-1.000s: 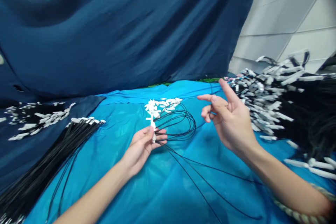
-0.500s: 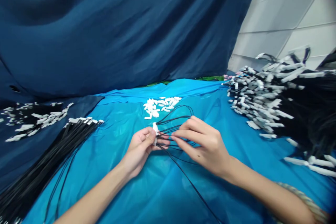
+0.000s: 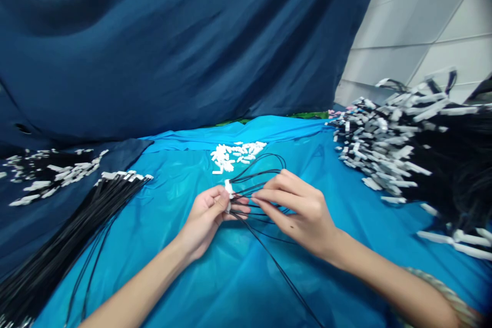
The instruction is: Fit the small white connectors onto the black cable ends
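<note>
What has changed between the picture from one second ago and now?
The right hand came down from the air near the big tagged-cord heap and now pinches the black cords beside the left hand. The left hand kept its grip on the white tags; the loose white pieces and the cord bundle stayed put.

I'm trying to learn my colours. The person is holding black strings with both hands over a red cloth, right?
Not quite. The cloth is bright blue, not red; the head view shows it. The rest holds: the left hand pinches the black strings at their white ends, and the right hand has its fingers on the loops.
</note>
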Available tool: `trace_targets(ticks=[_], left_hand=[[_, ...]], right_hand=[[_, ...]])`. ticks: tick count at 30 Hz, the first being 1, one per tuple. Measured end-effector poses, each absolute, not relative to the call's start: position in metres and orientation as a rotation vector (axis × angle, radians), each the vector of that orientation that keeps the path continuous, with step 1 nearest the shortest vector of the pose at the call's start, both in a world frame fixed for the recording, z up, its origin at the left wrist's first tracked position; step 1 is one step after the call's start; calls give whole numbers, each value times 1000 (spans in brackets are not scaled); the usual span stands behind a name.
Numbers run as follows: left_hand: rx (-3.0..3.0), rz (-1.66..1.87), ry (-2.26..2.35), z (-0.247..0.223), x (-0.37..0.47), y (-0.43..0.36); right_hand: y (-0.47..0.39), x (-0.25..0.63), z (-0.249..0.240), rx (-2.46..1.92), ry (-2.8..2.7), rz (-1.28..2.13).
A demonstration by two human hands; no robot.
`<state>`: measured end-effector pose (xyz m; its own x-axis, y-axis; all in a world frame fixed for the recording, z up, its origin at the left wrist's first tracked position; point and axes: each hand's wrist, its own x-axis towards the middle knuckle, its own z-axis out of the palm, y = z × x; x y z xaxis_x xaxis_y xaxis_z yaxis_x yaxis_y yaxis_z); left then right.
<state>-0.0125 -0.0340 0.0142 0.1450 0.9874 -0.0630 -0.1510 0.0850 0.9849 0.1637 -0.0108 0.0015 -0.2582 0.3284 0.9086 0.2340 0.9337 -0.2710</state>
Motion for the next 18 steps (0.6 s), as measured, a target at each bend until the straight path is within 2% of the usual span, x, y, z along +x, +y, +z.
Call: trace_targets(ticks=[18], left_hand=[[1135,1085,1021,15,-14,-34]], right_hand=[[-11,166,0,-384,-1886,23]])
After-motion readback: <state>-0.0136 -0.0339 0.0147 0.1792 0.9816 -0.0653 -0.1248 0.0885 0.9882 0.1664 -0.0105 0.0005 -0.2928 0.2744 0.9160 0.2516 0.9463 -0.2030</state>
